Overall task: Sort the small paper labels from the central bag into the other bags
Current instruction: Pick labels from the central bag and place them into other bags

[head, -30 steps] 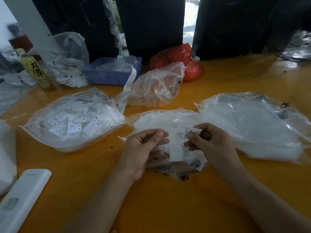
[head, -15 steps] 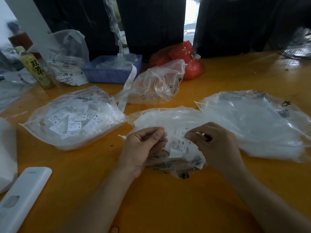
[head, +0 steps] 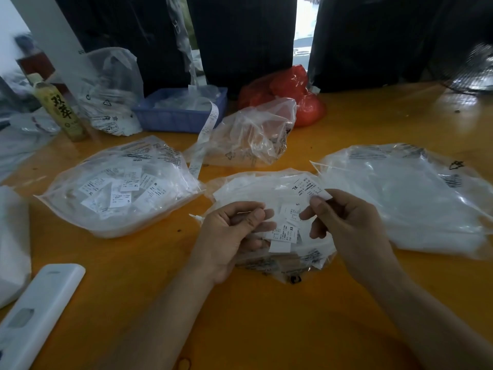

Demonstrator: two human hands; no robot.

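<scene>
The central clear bag (head: 240,188) lies on the orange table, full of small white paper labels. My right hand (head: 344,228) pinches one label marked XL (head: 306,186) between thumb and fingers, lifted just above the bag. My left hand (head: 232,236) is curled over the bag's near left part, its fingers holding a bunch of labels; an XS label (head: 285,232) shows beside its fingertips. A label-filled bag (head: 120,188) lies to the left and a larger clear bag (head: 408,198) to the right.
Behind stand a crumpled clear bag (head: 253,134), a blue tray (head: 181,113) with a label strip hanging out, a red bag (head: 288,94), a tea bottle (head: 57,108) and another bag (head: 112,92). A white remote-like object (head: 37,313) lies near left.
My right hand dipped to the pile of labels half a second ago, then rose again pinching an XL label. My left hand stayed over the bag.
</scene>
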